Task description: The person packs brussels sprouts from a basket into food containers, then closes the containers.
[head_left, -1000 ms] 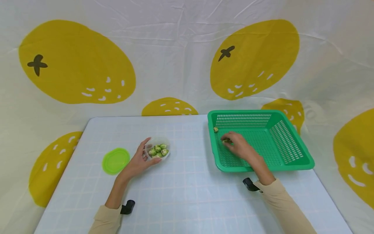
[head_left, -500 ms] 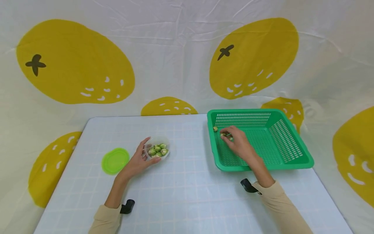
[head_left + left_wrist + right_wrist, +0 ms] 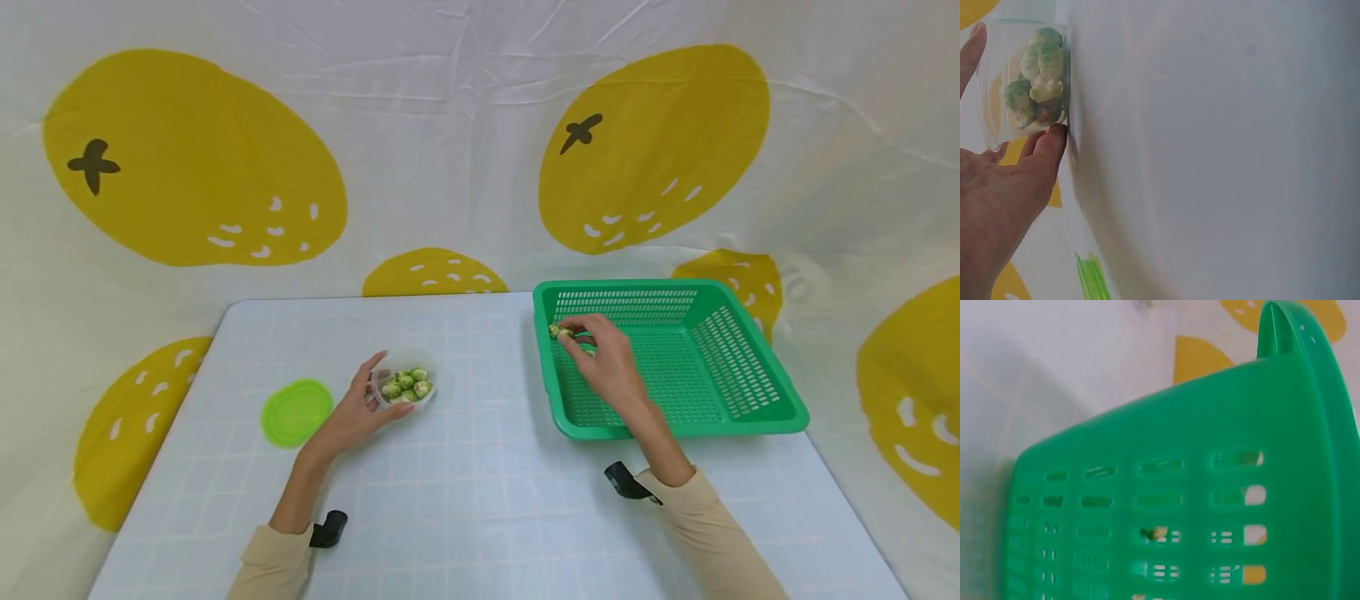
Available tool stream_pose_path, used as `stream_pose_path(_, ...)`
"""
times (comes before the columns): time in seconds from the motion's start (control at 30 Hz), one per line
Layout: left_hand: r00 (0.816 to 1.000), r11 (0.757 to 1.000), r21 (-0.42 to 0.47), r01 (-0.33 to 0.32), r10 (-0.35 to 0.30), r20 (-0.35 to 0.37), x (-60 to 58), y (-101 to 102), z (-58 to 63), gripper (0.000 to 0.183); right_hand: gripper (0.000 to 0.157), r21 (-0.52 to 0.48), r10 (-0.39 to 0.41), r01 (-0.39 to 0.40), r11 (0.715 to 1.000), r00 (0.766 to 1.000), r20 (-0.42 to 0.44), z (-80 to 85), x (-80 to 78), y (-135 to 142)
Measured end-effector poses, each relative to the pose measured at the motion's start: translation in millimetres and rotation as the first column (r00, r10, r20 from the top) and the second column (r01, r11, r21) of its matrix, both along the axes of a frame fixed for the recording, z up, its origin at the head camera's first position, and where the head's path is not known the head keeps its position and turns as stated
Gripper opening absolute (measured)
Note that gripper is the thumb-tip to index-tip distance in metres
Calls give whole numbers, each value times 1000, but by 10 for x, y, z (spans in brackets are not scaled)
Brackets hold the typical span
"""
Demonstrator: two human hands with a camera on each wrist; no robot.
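My left hand (image 3: pixel 358 421) holds a clear plastic tub (image 3: pixel 401 360) on the table, thumb at its near side and fingers round the left. Several Brussels sprouts (image 3: pixel 407 385) lie in the tub; the left wrist view shows them (image 3: pixel 1042 70) through its wall. Inside the green basket (image 3: pixel 678 358), my right hand (image 3: pixel 611 362) pinches a Brussels sprout (image 3: pixel 566 332) between thumb and fingertips. Another sprout (image 3: pixel 553 331) sits right beside it at the basket's left wall. A further one (image 3: pixel 590 353) shows partly behind the fingers. In the right wrist view the basket's slotted wall (image 3: pixel 1191 419) hides the hand.
A bright green round lid (image 3: pixel 297 413) lies on the table left of the tub. The basket stands at the table's right back, its rim (image 3: pixel 626 286) near the far edge. Behind the table (image 3: pixel 465 500) hangs a white cloth (image 3: pixel 442 150) with yellow fruit prints.
My right hand has moved up and left within the basket, bringing the pinched sprout next to the one at the left wall. The left hand and tub have stayed in place.
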State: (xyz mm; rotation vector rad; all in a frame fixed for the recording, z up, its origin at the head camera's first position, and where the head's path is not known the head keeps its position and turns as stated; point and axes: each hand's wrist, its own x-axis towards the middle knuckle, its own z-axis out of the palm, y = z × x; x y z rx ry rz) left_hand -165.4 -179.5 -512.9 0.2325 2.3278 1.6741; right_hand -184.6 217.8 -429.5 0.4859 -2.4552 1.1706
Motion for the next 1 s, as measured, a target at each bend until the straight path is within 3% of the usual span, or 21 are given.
stream_pose_path(0.37,1000,1000,1,6,-6,-8,-2,4,11,101,22,-81,27,-27,996,1000,-4,41,4,-212)
stream_pose_path(1.0,1000,1000,-3,10,-10,-14,-1,8,30,101,20,-157,109,-97,983,992,66,48,-25,-682)
